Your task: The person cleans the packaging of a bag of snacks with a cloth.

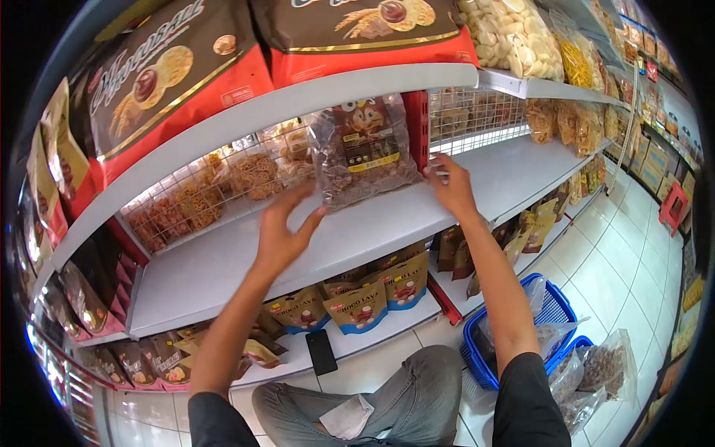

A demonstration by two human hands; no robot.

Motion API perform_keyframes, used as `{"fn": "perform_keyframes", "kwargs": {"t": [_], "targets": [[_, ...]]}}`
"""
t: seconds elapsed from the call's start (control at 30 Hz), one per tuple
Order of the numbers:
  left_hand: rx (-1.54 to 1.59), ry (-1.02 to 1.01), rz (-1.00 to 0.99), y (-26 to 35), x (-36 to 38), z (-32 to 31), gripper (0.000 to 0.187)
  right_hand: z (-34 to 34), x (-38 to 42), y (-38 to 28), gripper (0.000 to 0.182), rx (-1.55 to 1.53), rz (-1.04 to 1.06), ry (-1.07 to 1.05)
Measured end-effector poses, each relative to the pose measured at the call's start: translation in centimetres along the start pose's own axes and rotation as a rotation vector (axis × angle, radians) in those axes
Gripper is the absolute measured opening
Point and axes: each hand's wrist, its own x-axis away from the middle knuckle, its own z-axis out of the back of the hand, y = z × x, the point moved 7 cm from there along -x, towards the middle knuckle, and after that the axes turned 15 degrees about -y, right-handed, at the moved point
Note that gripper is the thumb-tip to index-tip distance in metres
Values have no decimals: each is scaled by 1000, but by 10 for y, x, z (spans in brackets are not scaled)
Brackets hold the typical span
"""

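Observation:
A clear plastic snack bag with brown pieces inside and a cartoon label stands upright on the white middle shelf, against the wire mesh back. Just left of the bag is my left hand, fingers spread and thumb pointing toward it. At the bag's lower right edge, beside the red shelf post, my right hand has its fingers apart and slightly curled. Neither hand is wrapped round the bag.
Large brown snack packs fill the shelf above. Choco Lava pouches line the shelf below, with a black phone near its edge. A blue basket and filled plastic bags sit on the tiled floor at right.

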Motion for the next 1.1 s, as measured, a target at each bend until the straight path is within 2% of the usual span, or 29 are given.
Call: {"fn": "perform_keyframes", "kwargs": {"t": [0.03, 0.1, 0.13, 0.2, 0.23, 0.3, 0.33, 0.37, 0.4, 0.43, 0.47, 0.53, 0.57, 0.63, 0.73, 0.87, 1.0, 1.07, 1.1], "targets": [[106, 93, -108, 26, 27, 7, 34, 6, 7, -10, 36, -63, 52, 94], [131, -14, -104, 51, 90, 2, 17, 20, 28, -33, 28, -53, 221, 273], [245, -44, -16, 59, 124, -9, 10, 24, 43, -47, 24, -52, 302, 365], [285, -122, 133, 44, 198, -43, 12, 18, 99, -86, 19, 48, 344, 471], [262, -160, 171, 47, 227, -62, 15, 2, 130, -83, 17, 33, 284, 459], [326, -287, 460, 22, 309, -116, 27, -40, 200, -89, 11, -69, 188, 388], [309, -477, 568, 5, 360, -145, 42, -73, 235, -92, 10, -125, 168, 283], [229, -511, 544, -14, 412, -173, 51, -111, 266, -88, 14, -103, 146, 102], [70, -499, 485, -5, 437, -176, 60, -173, 319, -38, 28, -151, -67, -173], [12, -558, 538, -5, 459, -184, 61, -207, 353, -59, 44, -208, -241, -372], [-39, -628, 593, -4, 477, -189, 61, -259, 411, -30, 70, -154, -305, -693], [-75, -620, 567, -2, 484, -184, 56, -294, 462, -72, 95, 196, -178, -1175], [-91, -611, 551, -3, 484, -186, 54, -305, 480, -78, 97, 318, -109, -1194], [76, -555, 601, -12, 494, -191, 48, -331, 512, -80, 101, 552, 45, -1208], [146, -476, 576, -16, 503, -192, 40, -344, 503, -80, 96, 329, -190, -1321], [141, -441, 548, -11, 509, -187, 40, -344, 497, -46, 79, -97, -225, -943], [146, -364, 475, 3, 509, -179, 43, -317, 496, -60, 63, -318, -359, -761], [257, -316, 467, 18, 504, -172, 45, -315, 503, -54, 58, -456, -388, -656], [326, -272, 461, 24, 504, -171, 46, -306, 498, -72, 52, -524, -405, -643]]}}
